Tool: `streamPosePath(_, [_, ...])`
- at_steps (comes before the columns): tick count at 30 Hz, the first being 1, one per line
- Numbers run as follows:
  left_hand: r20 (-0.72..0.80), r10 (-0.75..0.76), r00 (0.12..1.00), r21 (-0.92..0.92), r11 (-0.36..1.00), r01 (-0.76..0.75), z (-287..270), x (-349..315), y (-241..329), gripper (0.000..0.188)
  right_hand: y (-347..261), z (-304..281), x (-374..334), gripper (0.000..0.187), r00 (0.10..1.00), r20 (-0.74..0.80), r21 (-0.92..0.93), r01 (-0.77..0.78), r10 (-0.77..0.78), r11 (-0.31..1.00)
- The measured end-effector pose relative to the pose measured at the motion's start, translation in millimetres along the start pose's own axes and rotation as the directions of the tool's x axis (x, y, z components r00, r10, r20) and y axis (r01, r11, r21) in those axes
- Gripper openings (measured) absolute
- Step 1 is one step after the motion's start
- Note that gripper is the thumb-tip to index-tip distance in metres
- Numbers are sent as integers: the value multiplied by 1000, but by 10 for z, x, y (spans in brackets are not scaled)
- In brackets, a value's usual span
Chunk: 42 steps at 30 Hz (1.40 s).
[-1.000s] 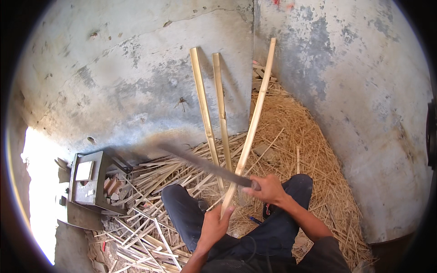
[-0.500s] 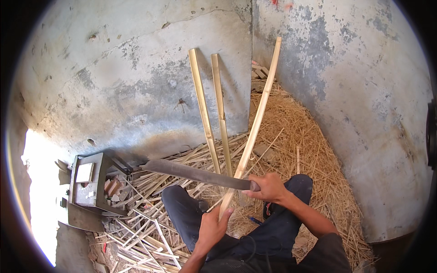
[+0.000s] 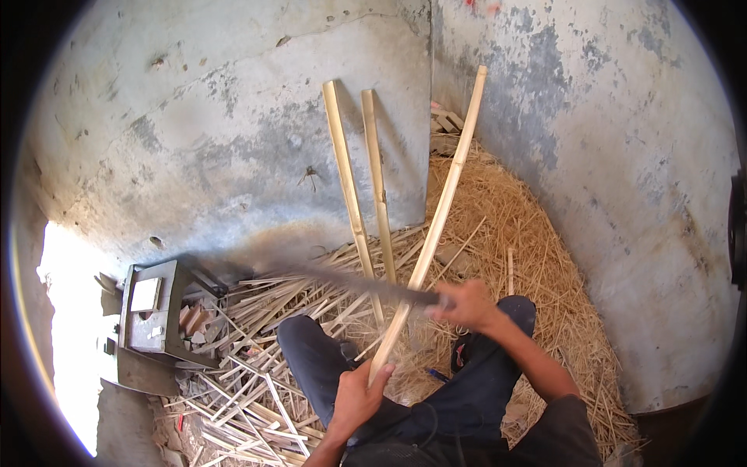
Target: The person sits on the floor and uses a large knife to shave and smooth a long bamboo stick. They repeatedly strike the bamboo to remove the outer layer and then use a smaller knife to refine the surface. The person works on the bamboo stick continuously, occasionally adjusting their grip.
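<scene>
My left hand is closed around the lower end of a long pale bamboo strip, which slants up and away to the right. My right hand grips the handle of a long dark machete. The blade points left and lies across the strip, above my left hand; motion blurs it, so I cannot tell whether its edge touches the bamboo. Two more bamboo strips, one on the left and one beside it, lean on the wall beyond the blade.
Split bamboo pieces lie heaped at the left, and a mound of straw-like shavings fills the corner. A wooden box-like stand with rubble is by the bright opening. My bent legs flank the work; worn walls enclose it.
The machete has turned a little and its handle has shifted right, the blade now blurred. The held strip's top has tipped slightly right; my left hand has moved slightly down and left.
</scene>
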State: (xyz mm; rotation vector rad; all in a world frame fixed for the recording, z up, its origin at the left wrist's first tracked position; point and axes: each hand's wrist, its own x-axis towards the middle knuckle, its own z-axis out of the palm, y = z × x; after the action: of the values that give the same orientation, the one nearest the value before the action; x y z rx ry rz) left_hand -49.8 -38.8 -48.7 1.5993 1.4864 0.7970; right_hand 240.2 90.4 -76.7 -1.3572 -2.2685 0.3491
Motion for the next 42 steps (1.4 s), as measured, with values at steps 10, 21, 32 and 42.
streamPosePath(10, [178,-34,983,-126,990,57,-207,-273,-249,43,1099,-279,101,57,789,-257,497,-387,558,777])
streamPosePath(21, [299,-28,954,-377,915,145,146,254,-142,39,-308,21,-444,49,987,-134,229,-54,86,972])
streamPosePath(32, [135,-44,990,-33,998,49,63,142,143,40,-64,-142,-153,59,973,-85,243,-188,214,952])
streamPosePath(42, [48,45,998,-7,999,-45,199,253,0,40,-258,-7,-201,58,999,35,159,-31,25,987])
